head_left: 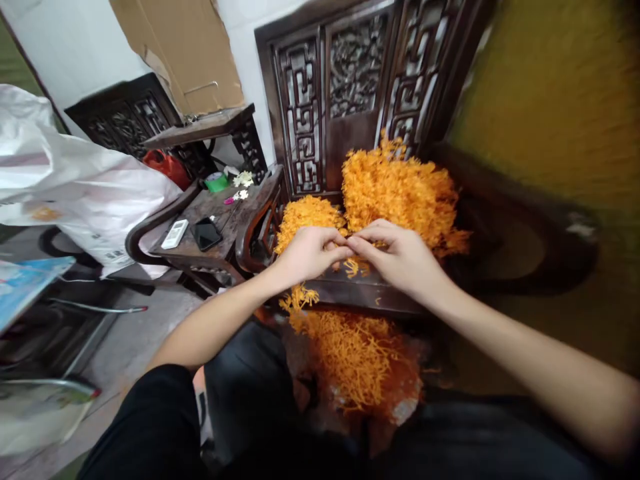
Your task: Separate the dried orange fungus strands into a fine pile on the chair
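Observation:
My left hand (309,252) and my right hand (400,257) meet over the seat of a dark carved wooden chair (350,87). Both are pinched together on a small clump of thin orange strands (353,267) between the fingertips. Two heaps of the same orange strands rest on the seat behind the hands, a smaller one (306,217) to the left and a larger one (400,187) to the right. More loose strands (355,360) lie in a bag below the seat's front edge, between my knees.
A dark side table (220,233) left of the chair carries a white remote (175,234), a black phone (206,234) and small flowers (243,179). A big white sack (85,187) lies further left. Cardboard (185,53) leans on the wall.

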A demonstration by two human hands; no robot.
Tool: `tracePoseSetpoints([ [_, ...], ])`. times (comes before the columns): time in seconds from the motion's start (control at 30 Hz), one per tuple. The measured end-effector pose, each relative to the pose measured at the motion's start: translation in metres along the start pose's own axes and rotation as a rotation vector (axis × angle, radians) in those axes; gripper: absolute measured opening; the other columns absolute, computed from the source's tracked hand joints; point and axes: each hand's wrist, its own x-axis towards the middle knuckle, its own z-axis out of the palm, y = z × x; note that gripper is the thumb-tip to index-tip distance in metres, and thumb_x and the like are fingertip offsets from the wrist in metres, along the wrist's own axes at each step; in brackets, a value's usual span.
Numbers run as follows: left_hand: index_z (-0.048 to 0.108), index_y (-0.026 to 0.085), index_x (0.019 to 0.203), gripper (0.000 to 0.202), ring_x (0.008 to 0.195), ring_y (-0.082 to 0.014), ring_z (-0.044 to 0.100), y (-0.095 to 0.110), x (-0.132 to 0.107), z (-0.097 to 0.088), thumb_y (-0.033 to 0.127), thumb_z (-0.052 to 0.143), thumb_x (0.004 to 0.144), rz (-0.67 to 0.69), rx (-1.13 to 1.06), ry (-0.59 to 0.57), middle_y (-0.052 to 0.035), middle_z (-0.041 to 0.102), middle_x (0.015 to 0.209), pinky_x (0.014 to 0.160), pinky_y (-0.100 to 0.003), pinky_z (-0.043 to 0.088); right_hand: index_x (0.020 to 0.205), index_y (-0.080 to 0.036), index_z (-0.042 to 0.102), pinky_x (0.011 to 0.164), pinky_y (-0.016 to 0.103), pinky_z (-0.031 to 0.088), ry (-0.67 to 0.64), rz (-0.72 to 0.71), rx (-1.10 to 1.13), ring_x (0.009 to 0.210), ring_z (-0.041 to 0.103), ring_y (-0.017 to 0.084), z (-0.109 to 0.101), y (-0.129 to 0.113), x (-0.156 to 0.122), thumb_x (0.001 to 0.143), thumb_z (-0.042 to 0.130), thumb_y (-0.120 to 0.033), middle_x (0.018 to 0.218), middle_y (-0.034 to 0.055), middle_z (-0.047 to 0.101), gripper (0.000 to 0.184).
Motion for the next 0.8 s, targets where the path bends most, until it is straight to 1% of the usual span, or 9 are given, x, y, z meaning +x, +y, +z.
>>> tracePoseSetpoints([
  [0.07,0.068,0.016,0.071,0.026,0.048,-0.0082,0.049,-0.002,-0.010,-0.005,0.034,0.069,0.091,-0.065,-0.010,-0.060,0.0017,0.065,0.056,0.051,-0.022,0.035,0.075,-0.026,0.078,0.071,0.038,0.049,0.051,-0.004,-0.050,0.072,0.062,0.020,-0.008,0.006,-0.001,0.091,0.072,-0.052,0.077,0.0036,0.068,0.031],
  [0.13,0.066,0.017,0.068,0.028,0.045,-0.0074,0.047,-0.002,-0.018,-0.009,0.034,0.072,0.089,-0.157,-0.068,-0.118,0.0022,0.061,0.052,0.048,-0.022,0.033,0.071,-0.024,0.074,0.071,0.039,0.049,0.237,0.052,-0.073,0.068,0.060,0.020,-0.021,0.017,0.003,0.091,0.073,-0.047,0.073,0.0042,0.067,0.031],
  [0.2,0.065,0.017,0.070,0.027,0.042,-0.0063,0.046,-0.005,-0.022,-0.010,0.036,0.073,0.088,-0.216,-0.171,-0.111,0.0020,0.061,0.053,0.045,-0.021,0.031,0.074,-0.022,0.071,0.068,0.040,0.051,0.435,0.188,-0.003,0.066,0.062,0.020,-0.033,0.033,0.007,0.091,0.073,-0.049,0.074,0.0062,0.068,0.031],
  [0.23,0.065,0.018,0.073,0.027,0.042,-0.0059,0.047,-0.006,-0.022,-0.009,0.038,0.073,0.089,-0.215,-0.237,-0.082,0.0011,0.064,0.056,0.043,-0.021,0.031,0.077,-0.022,0.069,0.064,0.040,0.052,0.447,0.275,0.085,0.063,0.063,0.020,-0.036,0.041,0.008,0.090,0.073,-0.052,0.076,0.0070,0.069,0.032],
  [0.3,0.063,0.019,0.081,0.028,0.045,-0.0068,0.055,-0.011,-0.018,-0.006,0.043,0.072,0.091,-0.176,-0.389,-0.016,-0.0016,0.072,0.068,0.042,-0.020,0.033,0.083,-0.022,0.068,0.058,0.038,0.053,0.229,0.408,0.288,0.058,0.063,0.019,-0.033,0.055,0.008,0.084,0.077,-0.055,0.075,0.0070,0.070,0.035],
  [0.4,0.060,0.019,0.090,0.029,0.057,-0.0110,0.068,-0.017,-0.007,0.003,0.045,0.074,0.090,-0.144,-0.594,0.000,-0.0049,0.078,0.084,0.043,-0.019,0.042,0.087,-0.022,0.069,0.052,0.031,0.046,-0.073,0.397,0.479,0.054,0.054,0.014,-0.012,0.061,0.005,0.078,0.081,-0.058,0.073,0.0039,0.066,0.039],
  [0.5,0.058,0.018,0.090,0.031,0.056,-0.0113,0.068,-0.020,0.003,0.008,0.043,0.076,0.088,-0.200,-0.713,-0.019,-0.0048,0.078,0.083,0.041,-0.019,0.044,0.092,-0.024,0.068,0.048,0.028,0.035,-0.065,0.331,0.587,0.054,0.044,0.012,0.004,0.051,0.002,0.089,0.065,-0.070,0.070,0.0010,0.058,0.046],
  [0.63,0.058,0.017,0.088,0.034,0.050,-0.0105,0.064,-0.019,0.009,0.012,0.045,0.078,0.087,-0.291,-0.787,-0.074,-0.0035,0.075,0.077,0.039,-0.019,0.042,0.115,-0.026,0.067,0.062,0.032,0.046,-0.002,0.193,0.402,0.070,0.055,0.017,0.007,0.033,0.001,0.085,0.071,-0.072,0.080,0.0013,0.061,0.054],
  [0.8,0.056,0.017,0.083,0.035,0.043,-0.0041,0.049,-0.015,0.010,0.017,0.041,0.081,0.085,-0.280,-0.885,-0.051,0.0034,0.063,0.067,0.037,-0.015,0.031,0.085,-0.024,0.067,0.067,0.034,0.046,-0.116,0.164,0.285,0.073,0.057,0.020,0.005,0.033,0.004,0.084,0.073,-0.067,0.079,0.0029,0.066,0.043],
])
